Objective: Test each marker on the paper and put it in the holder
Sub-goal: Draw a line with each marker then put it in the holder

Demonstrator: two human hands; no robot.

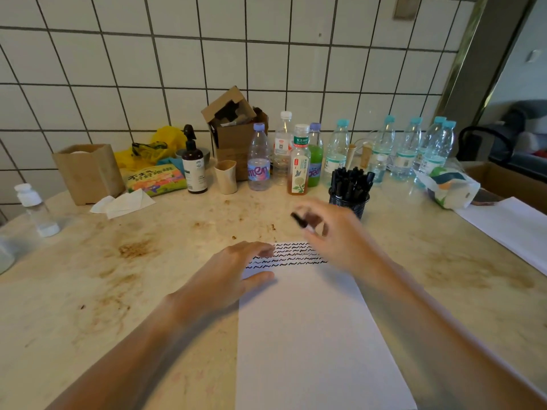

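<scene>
- The paper (310, 327) lies on a stained table (124, 261), with rows of black squiggles (291, 255) across its top.
- The left hand (233, 270) lies flat on the paper's upper left corner, fingers straight and pressing on it, fingertips over the left ends of the squiggles.
- The right hand (334, 232) is raised above the paper's top right, blurred; its fingers are curled round a black marker (300, 221) whose dark end sticks out to the left. Whether the marker is capped is hard to tell through the blur.
- The two hands are apart, the squiggles between them.
- The holder (349, 201), a black mesh cup, stands just behind the right hand and is packed with black markers (350, 180) standing upright.
- Behind it a row of bottles (299, 161) stands along the tiled wall (177, 54), with a cardboard box (233, 134), a pump bottle (194, 164) and a beige cup (226, 176) to the left.
- A second white sheet (509, 229) lies at the right edge.
</scene>
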